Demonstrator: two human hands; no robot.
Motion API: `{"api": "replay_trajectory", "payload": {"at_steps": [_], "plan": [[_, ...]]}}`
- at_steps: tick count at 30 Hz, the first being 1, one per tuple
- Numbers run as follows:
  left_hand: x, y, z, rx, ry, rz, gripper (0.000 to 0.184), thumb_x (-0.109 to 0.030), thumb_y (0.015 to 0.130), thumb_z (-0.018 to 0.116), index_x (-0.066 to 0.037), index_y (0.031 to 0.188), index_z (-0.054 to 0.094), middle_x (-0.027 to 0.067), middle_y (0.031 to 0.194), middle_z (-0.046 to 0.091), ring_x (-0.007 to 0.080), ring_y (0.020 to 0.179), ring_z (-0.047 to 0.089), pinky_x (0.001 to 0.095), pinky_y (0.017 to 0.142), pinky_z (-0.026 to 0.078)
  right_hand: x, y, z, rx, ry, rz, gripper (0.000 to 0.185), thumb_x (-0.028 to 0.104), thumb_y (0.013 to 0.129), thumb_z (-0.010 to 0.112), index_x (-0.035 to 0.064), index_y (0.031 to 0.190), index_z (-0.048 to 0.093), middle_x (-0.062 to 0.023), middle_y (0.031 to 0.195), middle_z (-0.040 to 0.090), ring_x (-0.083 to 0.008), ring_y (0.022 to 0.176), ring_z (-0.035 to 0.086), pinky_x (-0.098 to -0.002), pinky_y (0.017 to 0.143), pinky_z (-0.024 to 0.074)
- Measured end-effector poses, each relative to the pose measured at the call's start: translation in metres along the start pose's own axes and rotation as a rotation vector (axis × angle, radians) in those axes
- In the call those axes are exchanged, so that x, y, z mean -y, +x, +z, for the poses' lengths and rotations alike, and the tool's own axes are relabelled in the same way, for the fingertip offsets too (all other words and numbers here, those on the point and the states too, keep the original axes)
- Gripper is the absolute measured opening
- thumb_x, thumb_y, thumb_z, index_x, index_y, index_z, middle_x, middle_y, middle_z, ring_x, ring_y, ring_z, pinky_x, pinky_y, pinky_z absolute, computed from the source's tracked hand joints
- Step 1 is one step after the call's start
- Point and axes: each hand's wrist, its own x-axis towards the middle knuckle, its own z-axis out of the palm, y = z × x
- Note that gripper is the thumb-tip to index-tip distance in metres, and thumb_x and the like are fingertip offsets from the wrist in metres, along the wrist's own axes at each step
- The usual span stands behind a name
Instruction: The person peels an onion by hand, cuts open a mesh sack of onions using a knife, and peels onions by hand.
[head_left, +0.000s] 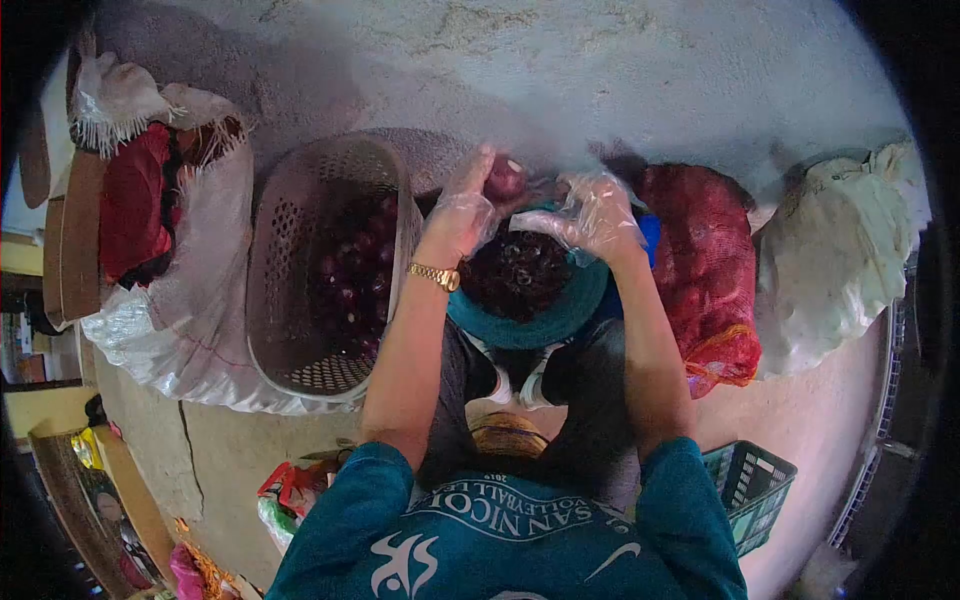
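Note:
Over a teal basin [520, 333], both hands wear clear plastic gloves. My left hand [466, 205] holds a red onion [505, 178] between its fingers, near the basin's far rim. To the right of the onion, my right hand [596, 212] has its fingers bent inward; what they hold, if anything, is too small to make out. Dark onion skins [515, 275] fill the basin below the hands. A gold watch [435, 276] is on my left wrist.
Left of the basin stands a perforated crate [262, 300] with red onions [355, 260], beside a white sack [215, 270]. A red mesh sack [705, 260] and a pale sack [825, 265] stand right. A green crate [748, 490] is at lower right; a wall [480, 70] lies ahead.

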Motion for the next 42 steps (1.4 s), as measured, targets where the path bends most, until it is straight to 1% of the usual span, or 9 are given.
{"api": "replay_trajectory", "payload": {"at_steps": [3, 8, 10, 12, 17, 23, 26, 29, 42], "plan": [[0.001, -0.001, 0.002, -0.046, 0.089, -0.078, 0.039, -0.042, 0.089, 0.059, -0.007, 0.104, 0.057, 0.0057, 0.097, 0.059, 0.0173, 0.087, 0.059, 0.0298, 0.077, 0.052, -0.015, 0.001, 0.012, -0.075, -0.025, -0.05, 0.08, 0.07, 0.06, 0.066, 0.0042, 0.106, 0.064, -0.0209, 0.097, 0.065, -0.0364, 0.095, 0.06, -0.0437, 0.086, 0.0459], [0.01, 0.003, 0.001, -0.049, 0.231, -0.17, 0.05, -0.05, 0.085, 0.06, -0.005, 0.108, 0.059, 0.0035, 0.095, 0.061, 0.0118, 0.078, 0.055, 0.0253, 0.069, 0.049, 0.001, 0.001, 0.001, -0.032, -0.067, -0.075, 0.076, 0.065, 0.062, 0.069, 0.0059, 0.11, 0.063, -0.02, 0.094, 0.065, -0.0361, 0.093, 0.061, -0.0438, 0.084, 0.0465], [0.01, 0.001, 0.006, -0.041, 0.226, -0.145, 0.054, -0.052, 0.084, 0.06, -0.004, 0.108, 0.06, 0.003, 0.092, 0.061, 0.0107, 0.075, 0.054, 0.0252, 0.068, 0.048, 0.015, 0.0, -0.009, 0.021, -0.014, -0.094, 0.064, 0.052, 0.065, 0.073, 0.0034, 0.107, 0.064, -0.0196, 0.094, 0.065, -0.0361, 0.091, 0.061, -0.0436, 0.082, 0.0469], [0.011, 0.002, 0.005, -0.001, 0.223, -0.139, 0.047, -0.051, 0.088, 0.056, -0.006, 0.097, 0.063, 0.0053, 0.091, 0.064, 0.0131, 0.077, 0.06, 0.0291, 0.068, 0.053, 0.017, 0.002, -0.008, 0.035, -0.033, -0.08, 0.065, 0.052, 0.065, 0.073, 0.0031, 0.107, 0.064, -0.0194, 0.094, 0.065, -0.036, 0.091, 0.061, -0.0435, 0.082, 0.0468], [0.015, 0.007, -0.005, 0.004, 0.221, -0.145, 0.047, -0.05, 0.088, 0.055, -0.005, 0.1, 0.062, 0.0055, 0.091, 0.064, 0.0116, 0.077, 0.06, 0.0276, 0.068, 0.053, 0.011, 0.003, -0.002, 0.01, -0.066, -0.059, 0.069, 0.056, 0.064, 0.073, 0.0023, 0.106, 0.064, -0.0194, 0.094, 0.065, -0.0357, 0.092, 0.061, -0.0426, 0.084, 0.0467], [0.015, 0.005, -0.002, 0.003, 0.21, -0.131, 0.049, -0.051, 0.088, 0.054, -0.004, 0.101, 0.061, 0.0051, 0.091, 0.063, 0.0111, 0.076, 0.058, 0.0271, 0.068, 0.053, -0.005, 0.003, 0.014, -0.123, -0.09, -0.168, 0.067, 0.063, 0.065, 0.066, 0.008, 0.103, 0.066, -0.0161, 0.082, 0.065, -0.0336, 0.082, 0.063, -0.044, 0.075, 0.0488], [0.014, 0.004, -0.001, -0.017, 0.233, -0.145, 0.05, -0.052, 0.088, 0.055, -0.004, 0.101, 0.061, 0.005, 0.092, 0.062, 0.0113, 0.077, 0.058, 0.0273, 0.068, 0.053, -0.004, 0.004, 0.012, -0.079, -0.094, -0.169, 0.064, 0.061, 0.066, 0.066, 0.0091, 0.104, 0.066, -0.0161, 0.083, 0.065, -0.033, 0.083, 0.063, -0.0435, 0.076, 0.0487], [0.013, 0.002, 0.001, -0.017, 0.237, -0.153, 0.05, -0.052, 0.087, 0.056, -0.004, 0.101, 0.061, 0.0051, 0.093, 0.062, 0.0114, 0.077, 0.057, 0.0271, 0.068, 0.053, 0.008, 0.003, 0.001, 0.036, -0.093, -0.073, 0.07, 0.062, 0.062, 0.071, 0.0027, 0.1, 0.067, -0.0195, 0.087, 0.065, -0.0345, 0.086, 0.062, -0.0416, 0.081, 0.047], [0.011, 0.0, 0.001, 0.014, 0.249, -0.133, 0.048, -0.05, 0.086, 0.06, -0.004, 0.101, 0.06, 0.004, 0.09, 0.06, 0.0115, 0.075, 0.056, 0.0279, 0.067, 0.05, 0.003, 0.0, 0.003, 0.024, -0.075, -0.115, 0.064, 0.058, 0.064, 0.07, 0.0105, 0.106, 0.066, -0.0152, 0.094, 0.065, -0.0329, 0.094, 0.06, -0.0434, 0.086, 0.0447]]}}
